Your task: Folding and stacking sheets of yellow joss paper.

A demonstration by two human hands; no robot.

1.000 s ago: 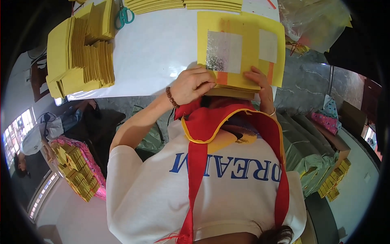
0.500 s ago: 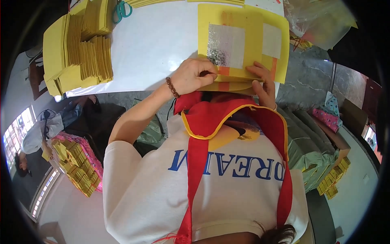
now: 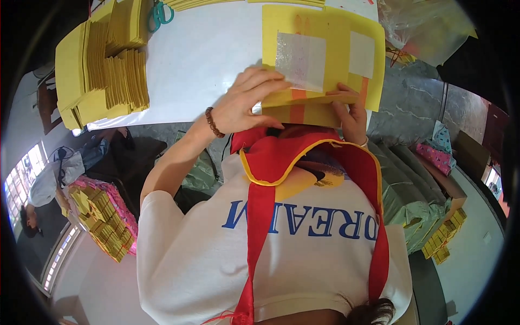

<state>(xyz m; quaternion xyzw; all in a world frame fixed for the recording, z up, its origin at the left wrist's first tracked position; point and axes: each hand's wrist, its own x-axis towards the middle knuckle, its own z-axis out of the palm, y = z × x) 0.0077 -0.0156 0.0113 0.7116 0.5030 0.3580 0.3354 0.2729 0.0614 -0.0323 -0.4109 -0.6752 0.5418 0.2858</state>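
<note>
A yellow paper sheet (image 3: pixel 337 51) lies at the near right edge of the white table, with pale rectangular patches and orange strips on it. Along its near edge, a fold or flap (image 3: pixel 314 101) stands partly raised. My right hand (image 3: pixel 351 115) grips the right end of this flap between thumb and fingers. At the sheet's left side is my left hand (image 3: pixel 246 100), a brown bead bracelet on its wrist. Its fingers are stretched and apart from the thumb, the fingertips over the sheet near the left patch, and it holds nothing.
Stacks of folded yellow paper (image 3: pixel 103 65) stand on the table's left end. Teal-handled scissors (image 3: pixel 161 16) lie beside them. A clear plastic bag (image 3: pixel 425 30) is past the table's right end. Another person (image 3: pixel 46 184) is at the far left, near bundled yellow packets (image 3: pixel 103 219).
My left hand has opened from its pinch on the flap and shifted left. The near flap stands more raised at its left part. My right hand stays at the right end.
</note>
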